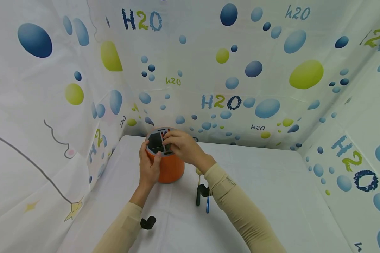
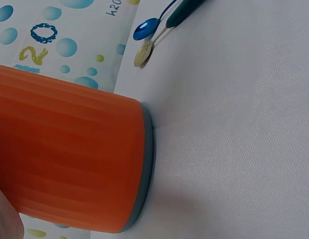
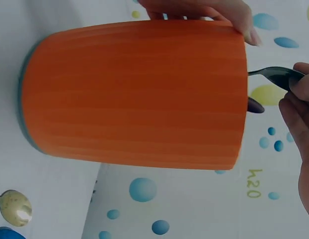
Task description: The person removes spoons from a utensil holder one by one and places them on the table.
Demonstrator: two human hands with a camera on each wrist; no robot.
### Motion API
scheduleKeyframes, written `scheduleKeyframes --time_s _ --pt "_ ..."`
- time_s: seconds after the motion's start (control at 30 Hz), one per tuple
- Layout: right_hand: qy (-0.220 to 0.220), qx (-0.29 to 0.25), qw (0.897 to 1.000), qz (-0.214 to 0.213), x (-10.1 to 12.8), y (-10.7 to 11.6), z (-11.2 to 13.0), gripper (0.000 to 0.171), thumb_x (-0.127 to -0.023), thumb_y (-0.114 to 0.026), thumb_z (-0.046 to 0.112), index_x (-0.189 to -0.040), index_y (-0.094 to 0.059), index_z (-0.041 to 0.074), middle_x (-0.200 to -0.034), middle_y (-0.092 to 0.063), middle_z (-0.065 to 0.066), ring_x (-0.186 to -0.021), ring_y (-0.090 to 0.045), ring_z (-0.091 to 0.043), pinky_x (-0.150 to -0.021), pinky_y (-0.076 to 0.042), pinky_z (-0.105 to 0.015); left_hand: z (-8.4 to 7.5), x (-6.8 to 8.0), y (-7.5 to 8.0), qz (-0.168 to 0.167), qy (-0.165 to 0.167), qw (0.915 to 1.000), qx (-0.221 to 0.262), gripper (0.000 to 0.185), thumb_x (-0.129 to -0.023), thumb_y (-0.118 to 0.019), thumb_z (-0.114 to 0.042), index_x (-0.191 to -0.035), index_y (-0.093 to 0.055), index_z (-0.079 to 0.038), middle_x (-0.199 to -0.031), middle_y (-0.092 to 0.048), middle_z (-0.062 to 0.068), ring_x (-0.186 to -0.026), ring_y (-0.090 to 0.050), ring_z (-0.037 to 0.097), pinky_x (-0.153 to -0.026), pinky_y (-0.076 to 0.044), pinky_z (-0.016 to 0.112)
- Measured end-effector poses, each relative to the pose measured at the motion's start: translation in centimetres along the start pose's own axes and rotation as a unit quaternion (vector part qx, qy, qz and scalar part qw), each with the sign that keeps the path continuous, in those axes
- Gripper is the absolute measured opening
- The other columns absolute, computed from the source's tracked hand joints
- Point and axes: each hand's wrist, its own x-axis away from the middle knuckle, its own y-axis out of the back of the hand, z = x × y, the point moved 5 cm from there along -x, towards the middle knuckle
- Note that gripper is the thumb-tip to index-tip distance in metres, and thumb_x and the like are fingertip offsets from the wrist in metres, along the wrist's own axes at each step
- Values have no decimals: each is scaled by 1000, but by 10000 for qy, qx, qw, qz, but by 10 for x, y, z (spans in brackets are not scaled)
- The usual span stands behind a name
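An orange utensil holder (image 1: 172,170) with a grey, divided top stands upright toward the back left of the table. My left hand (image 1: 149,170) grips it near the rim, thumb in front and fingers along its left side. Over the opening, my right hand (image 1: 187,147) pinches a dark spoon (image 3: 279,75) by its bowl. That spoon's handle goes down into the holder, as the right wrist view shows. Another dark spoon bowl (image 3: 255,105) pokes out of the top beside it. Only the orange wall (image 2: 75,154) and grey base of the holder show in the left wrist view.
Right of the holder lie a gold spoon with a dark green handle (image 1: 198,196) and a blue spoon (image 1: 207,206). White cloth covers the table (image 1: 256,196). Curtains (image 1: 190,63) printed with blue and lime drops rise behind and at both sides.
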Motion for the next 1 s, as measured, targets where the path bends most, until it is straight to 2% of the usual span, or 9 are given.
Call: scheduleKeyframes --time_s 0.17,0.3,0.43,0.57,0.67,0.83,1.0 --pt "188 22 9998 -105 -4 10 6 24 -91 -66 -10 -105 -79 4 -117 -72 -10 -115 -66 -23 -104 -54 -27 -22 1 1 17 7 10000 -65 63 -102 -54 -17 -156 -27 1 -163 -30 25 -140 -39 45 -117 -35 60" --pt "289 57 9995 -122 -6 17 9 21 -92 -69 -6 -106 -80 5 -113 -72 -8 -112 -66 -21 -102 -54 -25 -23 1 1 30 17 10000 -86 63 -102 -55 -16 -156 -26 1 -163 -30 24 -140 -39 44 -117 -35 59" --pt "269 -45 9996 -89 -7 23 11 14 -94 -74 2 -106 -80 5 -108 -72 -5 -104 -66 -18 -97 -55 -22 -8 0 -1 23 23 10000 -42 63 -102 -57 -14 -156 -28 1 -163 -31 22 -142 -41 40 -117 -35 53" --pt "280 -50 9996 -67 -8 26 13 13 -93 -75 6 -106 -80 6 -106 -72 -3 -99 -68 -16 -93 -57 -21 13 -1 -2 5 43 9999 -125 66 -102 -58 -17 -159 -27 -9 -163 -34 15 -141 -43 33 -116 -38 39" --pt "333 -12 9994 -107 -9 27 15 14 -93 -75 5 -106 -80 6 -108 -73 -3 -102 -70 -16 -94 -56 -21 22 -1 -1 35 70 9998 -164 66 -102 -59 -21 -160 -27 -16 -163 -35 10 -139 -44 28 -114 -39 33" --pt "407 -40 9986 -345 -11 33 21 16 -96 -71 2 -110 -78 4 -113 -74 -6 -109 -72 -19 -97 -55 -19 24 0 -1 95 36 9998 -191 65 -103 -58 -26 -160 -27 -22 -161 -37 7 -137 -45 24 -113 -39 28" --pt "579 3 9940 -929 -13 44 32 17 -95 -70 -2 -111 -77 0 -111 -75 -11 -106 -74 -22 -95 -56 -19 22 -2 -1 91 -32 9997 -205 65 -104 -58 -29 -160 -27 -21 -159 -39 7 -135 -46 25 -111 -39 23"
